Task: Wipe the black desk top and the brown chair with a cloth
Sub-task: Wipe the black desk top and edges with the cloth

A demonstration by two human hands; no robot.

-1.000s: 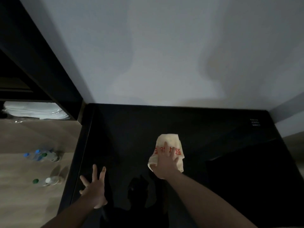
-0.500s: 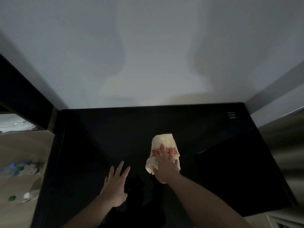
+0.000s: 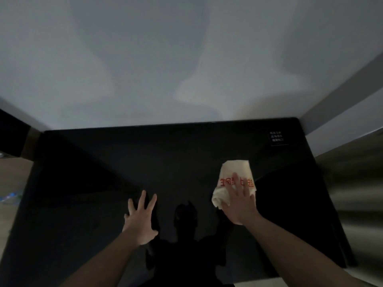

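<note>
The glossy black desk top [image 3: 128, 162] fills the lower half of the view and runs up to a pale wall. A cream cloth [image 3: 234, 172] with red lettering lies crumpled on its right part. My right hand [image 3: 238, 204] presses flat on the cloth with straight fingers. My left hand [image 3: 141, 220] rests on the bare desk near the middle, fingers spread. My dark reflection shows between the two hands. No brown chair is in view.
A small black label with white text [image 3: 276, 137] sits at the desk's far right corner. A grey curtain or panel [image 3: 352, 193] hangs along the right edge. Wooden floor and a blue-capped bottle [image 3: 8, 196] show at the left.
My right hand has slid the cloth to the right across the desk. My left hand stays flat on the desk, and my view has swung to the right.
</note>
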